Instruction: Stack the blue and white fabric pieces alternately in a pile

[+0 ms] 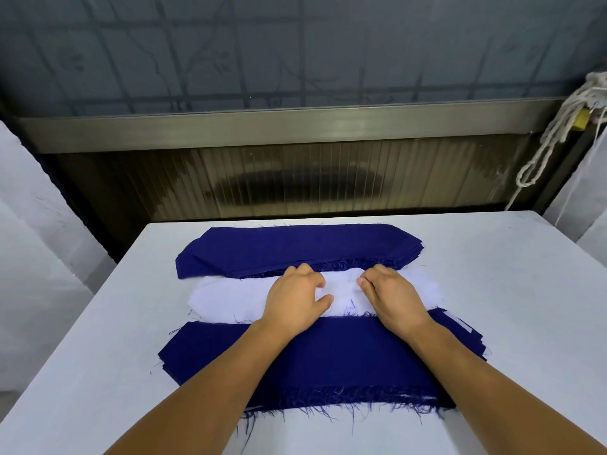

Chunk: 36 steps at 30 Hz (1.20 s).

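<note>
Nearest the person, a blue pile (315, 362) lies flat on the white tabletop (98, 372), its near edge badly frayed, loose threads trailing toward the tabletop's front; a sliver of white shows under that fringe, so the pile looks layered already, though how many layers I cannot tell. Both forearms cross over it. Just beyond, the white pile (230, 300) sits between the two blue lots, its near edge overlapping or butting the blue pile's far edge. Left hand (295, 297) and right hand (391, 297) rest on the white cloth side by side, fingers curled down at its far edge; the grip of each looks closed onto the top white sheet, fingertips bunching it, thumbs tucked toward each other. Whether one sheet or several is caught cannot be made out. Farther still, a second blue pile (295, 251) touches the white one, its frayed near edge right at the fingertips. Risks, as I judge them: pinching two white sheets at once, which would break the alternation; snagging blue threads from the far pile and dragging a blue piece along; forearms dragging over the near pile and skewing its top layer as the white piece is pulled back. Thin cloth may fold under itself when laid down, leaving a lump. Behind the tabletop, a metal sill (295, 126) and ribbed panel; a knotted white cord (551, 139) hangs far right, well apart from the work.
</note>
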Each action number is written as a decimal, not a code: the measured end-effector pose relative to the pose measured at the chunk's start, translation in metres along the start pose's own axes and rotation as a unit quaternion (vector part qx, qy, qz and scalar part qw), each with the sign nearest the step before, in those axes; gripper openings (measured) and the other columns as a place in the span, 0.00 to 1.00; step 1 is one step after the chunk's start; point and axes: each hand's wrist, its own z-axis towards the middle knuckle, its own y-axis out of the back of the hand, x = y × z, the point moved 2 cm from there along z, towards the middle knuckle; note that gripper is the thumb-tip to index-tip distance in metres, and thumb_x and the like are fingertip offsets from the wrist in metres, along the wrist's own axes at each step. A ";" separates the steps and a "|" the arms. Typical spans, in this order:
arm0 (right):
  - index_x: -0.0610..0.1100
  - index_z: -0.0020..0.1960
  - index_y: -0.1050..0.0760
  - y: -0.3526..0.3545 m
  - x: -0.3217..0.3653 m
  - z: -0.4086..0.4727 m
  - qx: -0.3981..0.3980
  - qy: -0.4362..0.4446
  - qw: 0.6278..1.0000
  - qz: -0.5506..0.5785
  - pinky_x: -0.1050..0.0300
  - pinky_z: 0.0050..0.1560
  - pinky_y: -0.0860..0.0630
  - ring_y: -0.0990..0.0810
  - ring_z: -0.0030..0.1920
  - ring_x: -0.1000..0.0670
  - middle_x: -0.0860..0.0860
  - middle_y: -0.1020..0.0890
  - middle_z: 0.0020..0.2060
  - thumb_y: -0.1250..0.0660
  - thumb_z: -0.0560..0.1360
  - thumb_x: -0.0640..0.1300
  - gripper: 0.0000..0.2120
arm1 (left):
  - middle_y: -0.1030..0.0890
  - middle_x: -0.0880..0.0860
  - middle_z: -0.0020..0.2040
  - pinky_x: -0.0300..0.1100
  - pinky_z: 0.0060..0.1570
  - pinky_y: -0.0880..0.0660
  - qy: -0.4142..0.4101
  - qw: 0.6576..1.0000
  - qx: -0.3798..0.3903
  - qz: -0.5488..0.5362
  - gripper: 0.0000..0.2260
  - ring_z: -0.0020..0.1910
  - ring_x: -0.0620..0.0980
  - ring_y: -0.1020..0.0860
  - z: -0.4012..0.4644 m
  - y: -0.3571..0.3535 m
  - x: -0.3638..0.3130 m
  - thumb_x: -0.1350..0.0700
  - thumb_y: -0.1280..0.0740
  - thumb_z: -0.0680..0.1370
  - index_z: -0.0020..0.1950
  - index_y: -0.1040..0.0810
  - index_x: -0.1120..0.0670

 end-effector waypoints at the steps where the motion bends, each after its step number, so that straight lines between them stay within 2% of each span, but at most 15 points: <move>1: 0.45 0.50 0.24 0.000 0.000 0.000 -0.005 0.004 1.000 -0.004 0.61 0.44 0.33 0.27 0.45 0.52 0.53 0.25 0.44 0.46 0.83 0.48 0.14 | 0.25 0.44 0.56 0.39 0.49 0.29 -0.007 1.000 -0.005 0.021 0.18 0.53 0.46 0.30 0.000 0.000 -0.002 0.39 0.36 0.76 0.61 0.22 0.48; 5: 0.45 0.49 0.24 0.000 0.000 0.000 -0.018 0.012 1.000 -0.010 0.62 0.43 0.35 0.27 0.44 0.52 0.54 0.27 0.42 0.45 0.83 0.48 0.13 | 0.23 0.47 0.52 0.43 0.47 0.29 -0.033 0.994 -0.017 0.107 0.22 0.51 0.48 0.28 0.001 -0.001 -0.012 0.35 0.39 0.75 0.58 0.21 0.49; 11: 0.45 0.47 0.25 0.001 0.001 -0.003 -0.030 0.018 0.999 0.010 0.61 0.43 0.34 0.27 0.43 0.51 0.53 0.26 0.41 0.44 0.83 0.49 0.13 | 0.23 0.47 0.48 0.42 0.42 0.29 -0.039 0.992 -0.035 0.115 0.16 0.47 0.48 0.27 -0.001 -0.001 -0.019 0.45 0.45 0.81 0.52 0.20 0.50; 15: 0.49 0.51 0.25 0.002 0.005 -0.006 -0.016 0.042 0.998 0.042 0.59 0.47 0.29 0.26 0.45 0.54 0.57 0.23 0.44 0.37 0.78 0.55 0.10 | 0.23 0.47 0.46 0.42 0.42 0.28 -0.024 0.994 -0.044 0.095 0.17 0.47 0.47 0.28 0.000 0.001 -0.019 0.47 0.47 0.81 0.50 0.19 0.49; 18: 0.48 0.56 0.25 0.001 0.004 -0.006 -0.011 0.041 0.999 0.033 0.60 0.51 0.28 0.25 0.48 0.54 0.57 0.22 0.48 0.34 0.76 0.54 0.12 | 0.22 0.46 0.47 0.42 0.45 0.26 -0.007 0.998 -0.044 0.053 0.16 0.48 0.47 0.28 0.001 0.002 -0.016 0.48 0.45 0.81 0.50 0.18 0.49; 22: 0.49 0.51 0.26 0.002 0.002 -0.006 -0.022 0.031 0.999 0.018 0.61 0.46 0.28 0.25 0.45 0.52 0.55 0.22 0.46 0.37 0.78 0.47 0.04 | 0.22 0.45 0.51 0.41 0.47 0.26 -0.009 0.999 -0.045 0.023 0.11 0.51 0.47 0.27 -0.001 0.003 -0.009 0.52 0.41 0.80 0.53 0.19 0.50; 24: 0.48 0.52 0.25 0.002 0.001 -0.007 -0.023 0.024 0.999 0.018 0.62 0.46 0.29 0.25 0.45 0.53 0.55 0.22 0.46 0.37 0.78 0.45 0.04 | 0.23 0.45 0.53 0.40 0.47 0.27 -0.007 0.999 -0.042 0.012 0.10 0.50 0.47 0.27 -0.004 0.006 0.000 0.53 0.39 0.79 0.55 0.20 0.51; 30: 0.47 0.51 0.24 0.002 -0.005 -0.005 -0.037 -0.041 0.998 0.003 0.63 0.43 0.33 0.26 0.45 0.53 0.55 0.22 0.46 0.39 0.77 0.42 0.06 | 0.24 0.44 0.48 0.38 0.40 0.30 0.019 0.997 -0.034 0.073 0.06 0.46 0.46 0.27 -0.030 0.022 0.051 0.56 0.38 0.76 0.51 0.23 0.51; 36: 0.48 0.48 0.24 0.006 -0.005 -0.007 -0.044 -0.059 0.997 -0.011 0.59 0.43 0.31 0.25 0.45 0.51 0.54 0.21 0.43 0.39 0.77 0.42 0.05 | 0.23 0.42 0.50 0.36 0.42 0.31 0.078 0.995 -0.019 0.058 0.06 0.50 0.43 0.27 -0.053 0.046 0.094 0.53 0.33 0.75 0.52 0.22 0.48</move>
